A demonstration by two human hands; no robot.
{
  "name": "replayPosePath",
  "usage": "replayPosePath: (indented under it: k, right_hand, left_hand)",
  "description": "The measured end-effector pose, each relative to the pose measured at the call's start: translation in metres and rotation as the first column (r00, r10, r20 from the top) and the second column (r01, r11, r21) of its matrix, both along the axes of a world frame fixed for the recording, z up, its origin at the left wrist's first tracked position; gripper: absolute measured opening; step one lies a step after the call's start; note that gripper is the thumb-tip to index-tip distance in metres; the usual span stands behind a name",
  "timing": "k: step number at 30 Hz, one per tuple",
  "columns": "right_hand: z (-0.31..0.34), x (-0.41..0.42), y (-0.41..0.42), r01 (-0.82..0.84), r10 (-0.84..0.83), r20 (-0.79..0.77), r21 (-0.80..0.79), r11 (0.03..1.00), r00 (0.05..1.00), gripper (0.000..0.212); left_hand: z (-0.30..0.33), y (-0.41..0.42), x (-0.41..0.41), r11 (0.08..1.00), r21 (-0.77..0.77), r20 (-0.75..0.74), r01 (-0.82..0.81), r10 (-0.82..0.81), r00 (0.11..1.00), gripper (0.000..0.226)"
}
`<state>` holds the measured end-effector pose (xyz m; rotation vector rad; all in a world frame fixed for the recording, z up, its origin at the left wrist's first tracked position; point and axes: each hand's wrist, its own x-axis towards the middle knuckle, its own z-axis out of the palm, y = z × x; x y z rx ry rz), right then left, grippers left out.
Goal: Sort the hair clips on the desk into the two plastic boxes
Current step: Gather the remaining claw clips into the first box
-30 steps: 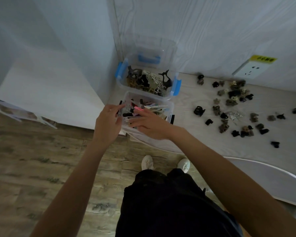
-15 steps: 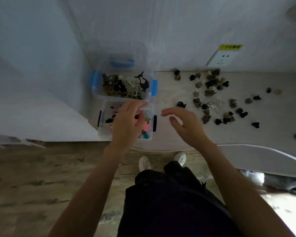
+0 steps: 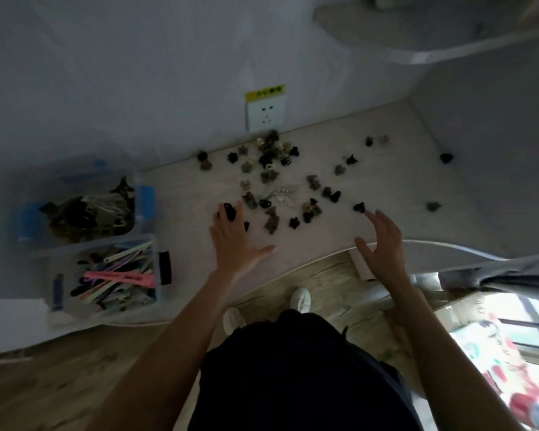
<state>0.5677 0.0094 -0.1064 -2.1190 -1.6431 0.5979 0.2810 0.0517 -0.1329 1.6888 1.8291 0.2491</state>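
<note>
Over desk (image 3: 181, 194): left hand (image 3: 234, 241) fingering black clip (image 3: 229, 210), right hand (image 3: 383, 241) spread; clip axis unclear.

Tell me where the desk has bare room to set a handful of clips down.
Bare strips: between the two clear plastic boxes and the left hand, and along the pale desk edge between both hands. Crowded: the small claw clips below the white wall socket.

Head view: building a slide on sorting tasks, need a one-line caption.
Left hand touches a black claw clip, right hand nears another; two plastic boxes wait left.
</note>
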Motion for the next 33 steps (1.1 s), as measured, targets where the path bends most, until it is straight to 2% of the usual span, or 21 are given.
replayPosePath:
  k: [5,8,10,13,16,21,23,25,28,31,33]
  right_hand:
    - [-0.020,0.081,0.025,0.146,-0.140,0.115,-0.047,0.988,0.984,0.073]
    - [-0.028,0.114,0.041,0.232,-0.227,0.079,-0.061,0.971,0.971,0.075]
    - [-0.036,0.119,0.054,0.228,-0.225,0.045,-0.086,0.970,0.973,0.074]
    - [-0.046,0.100,0.076,0.144,-0.146,-0.020,-0.094,0.985,0.989,0.072]
    - [-0.045,0.059,0.091,-0.027,0.021,-0.103,-0.054,0.998,0.994,0.068]
    - [-0.038,0.002,0.101,-0.353,0.344,-0.299,0.023,0.935,0.890,0.066]
    - [-0.030,0.009,0.109,-0.373,0.367,-0.330,0.049,0.927,0.870,0.056]
    - [-0.021,0.038,0.118,-0.306,0.327,-0.261,0.118,0.945,0.908,0.049]
    - [-0.017,0.110,0.132,-0.197,0.205,-0.018,0.208,0.958,0.979,0.050]
    - [-0.020,0.178,0.146,-0.086,0.052,0.201,0.165,0.982,0.978,0.054]
    - [-0.025,0.207,0.153,-0.065,0.029,0.311,0.106,0.992,0.950,0.052]
  left_hand:
    - [-0.006,0.010,0.040,0.996,0.089,0.030,-0.009,0.007,1.000,0.122]
    - [-0.010,0.019,0.064,0.989,0.143,0.012,0.022,-0.024,1.000,0.121]
    - [-0.010,0.025,0.080,0.990,0.141,0.023,0.017,-0.020,1.000,0.118]
    - [-0.010,0.034,0.107,0.988,0.154,0.024,0.032,-0.036,0.999,0.115]
    - [-0.012,0.043,0.130,0.988,0.150,0.011,0.031,-0.033,0.999,0.115]
    - [-0.018,0.052,0.154,0.980,0.192,-0.019,0.050,-0.047,0.999,0.113]
    - [-0.017,0.055,0.162,0.979,0.194,-0.064,0.064,-0.052,0.997,0.112]
    - [-0.015,0.057,0.167,0.979,0.190,-0.129,0.078,-0.054,0.990,0.113]
    - [-0.014,0.059,0.170,0.978,0.184,-0.213,0.096,-0.056,0.975,0.109]
    - [-0.013,0.064,0.170,0.975,0.186,-0.269,0.120,-0.067,0.961,0.105]
    - [-0.015,0.067,0.170,0.973,0.190,-0.277,0.130,-0.074,0.958,0.102]
